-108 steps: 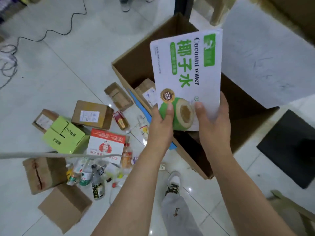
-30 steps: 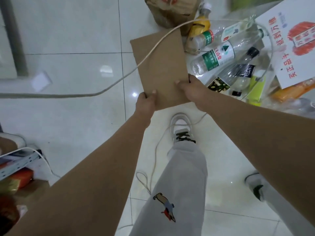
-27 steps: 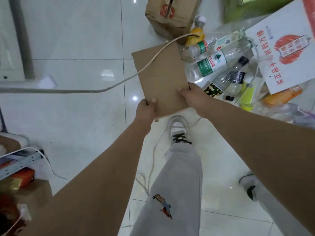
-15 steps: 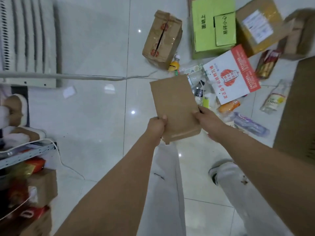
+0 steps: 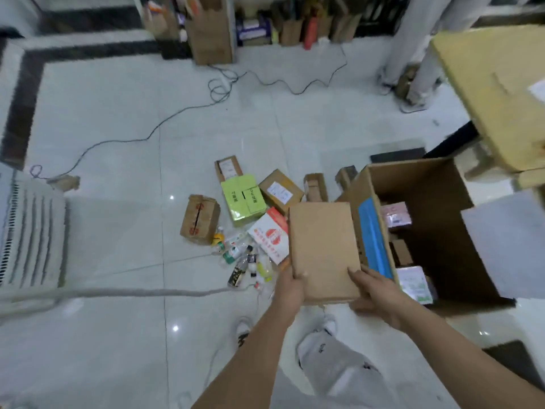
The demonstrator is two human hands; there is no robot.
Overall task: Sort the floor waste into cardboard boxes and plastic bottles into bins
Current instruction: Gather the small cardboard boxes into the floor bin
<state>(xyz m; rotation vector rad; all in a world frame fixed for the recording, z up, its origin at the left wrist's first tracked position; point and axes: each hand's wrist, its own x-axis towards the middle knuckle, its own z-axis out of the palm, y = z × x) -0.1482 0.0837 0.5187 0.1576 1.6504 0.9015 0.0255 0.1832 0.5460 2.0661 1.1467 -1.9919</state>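
I hold a plain brown cardboard box (image 5: 323, 249) in both hands, lifted off the floor. My left hand (image 5: 290, 286) grips its near left corner and my right hand (image 5: 373, 290) its near right corner. The box hangs just left of a large open cardboard carton (image 5: 418, 178), which has a blue strip on its left wall and several packages inside. On the floor to the left lie a green box (image 5: 243, 199), a taped brown box (image 5: 200, 218), a white and red carton (image 5: 269, 239) and a heap of plastic bottles (image 5: 241, 261).
A black cable (image 5: 182, 113) snakes over the white tiles at the back. A thick pale cord (image 5: 132, 292) crosses the floor at left. A white slatted appliance (image 5: 29, 234) stands at far left. Another person's legs (image 5: 413, 48) are at the back right, boxes line the far wall.
I have risen and turned right with the brown box; it moved from above the bottle heap to beside the large open carton, which has come fully into view.
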